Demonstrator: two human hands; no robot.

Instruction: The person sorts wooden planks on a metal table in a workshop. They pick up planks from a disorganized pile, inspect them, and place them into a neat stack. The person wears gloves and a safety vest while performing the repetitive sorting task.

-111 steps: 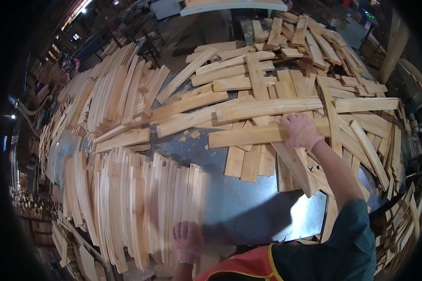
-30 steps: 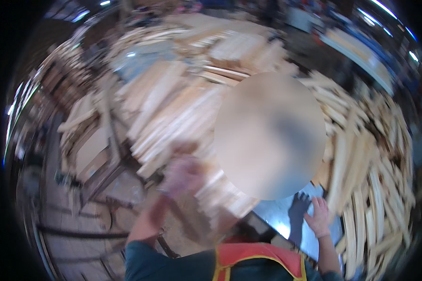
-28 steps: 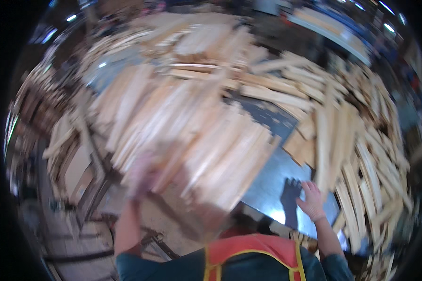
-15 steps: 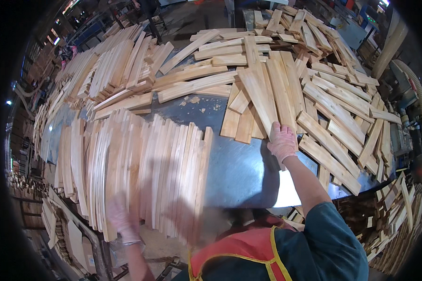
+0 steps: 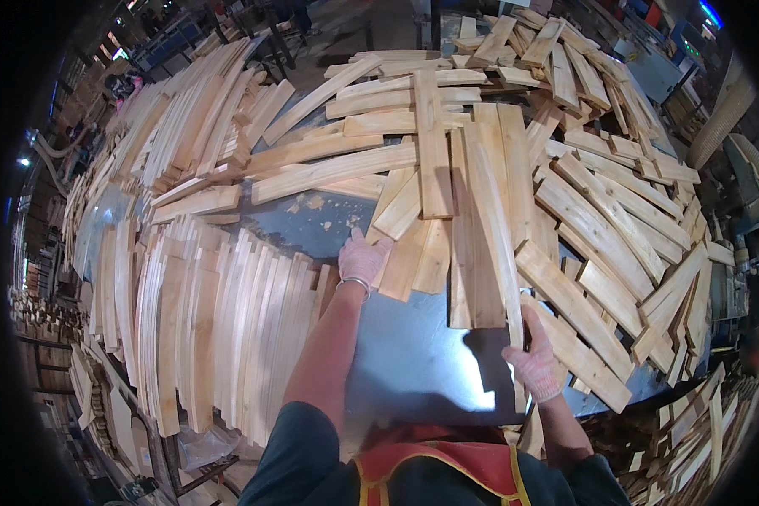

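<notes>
1. One wooden plank (image 5: 495,223) in the right hand (image 5: 534,360): near end gripped, thumb one side, fingers other. From that hand it runs to between 11 and 12 o'clock (12 = away from person).
2. Left hand (image 5: 364,257), one: fingers part-spread at near ends of several loose boards (image 5: 407,255); can't tell if gripping. Held plank's middle is between 2 and 3 o'clock of it.
3. Left forearm points to about 12, one wristband (image 5: 354,283); right forearm points to 11.
4. Two upright-edge plank rows, too many to count: near row (image 5: 253,329) at 8 o'clock of left hand, far row (image 5: 198,126) at 10.
5. One loose plank heap (image 5: 616,228), 1 o'clock of right hand.
6. One metal tabletop (image 5: 401,350) underneath.
</notes>
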